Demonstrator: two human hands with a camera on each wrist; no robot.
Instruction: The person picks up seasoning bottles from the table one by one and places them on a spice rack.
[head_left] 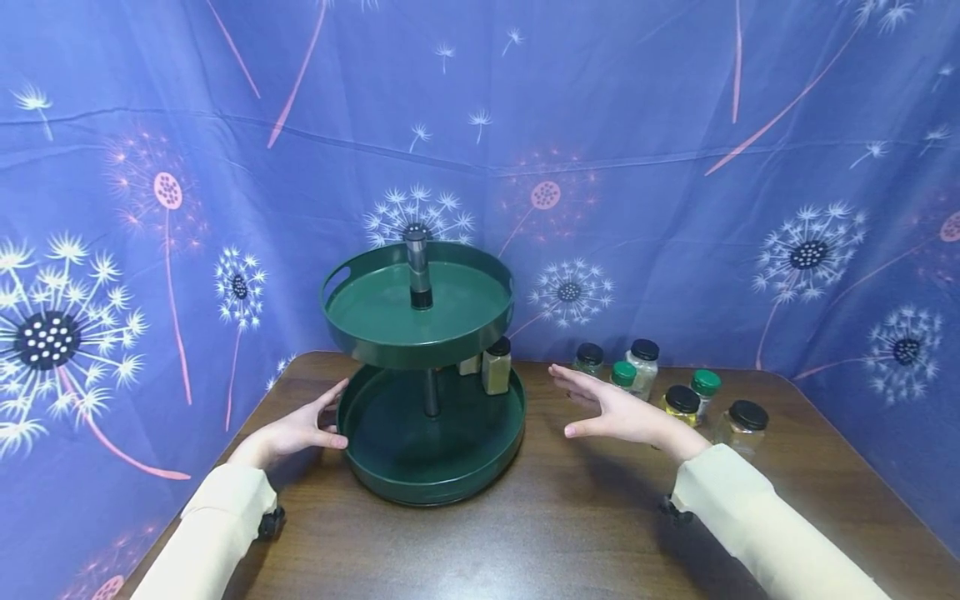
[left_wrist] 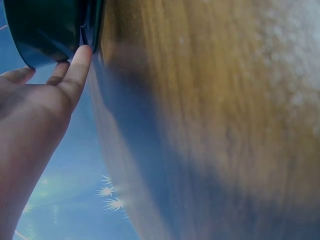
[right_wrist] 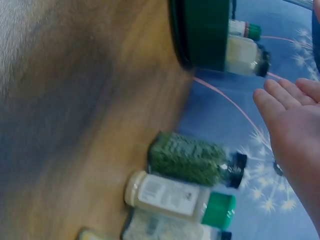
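Much blue cloth (head_left: 660, 200) backs the wooden table (head_left: 547, 533) where 2 hands (head_left: 298, 428) (head_left: 624, 414) spread fingers (head_left: 576, 380) wide.

Left hand (head_left: 302, 427), right hand (head_left: 617, 412) — apart, both loosely outstretched.

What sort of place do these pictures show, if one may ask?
Probably an indoor staged recording corner: dandelion-printed cloth hangs behind and beside a wooden table, which bears a green two-tier stand and small lidded jars.
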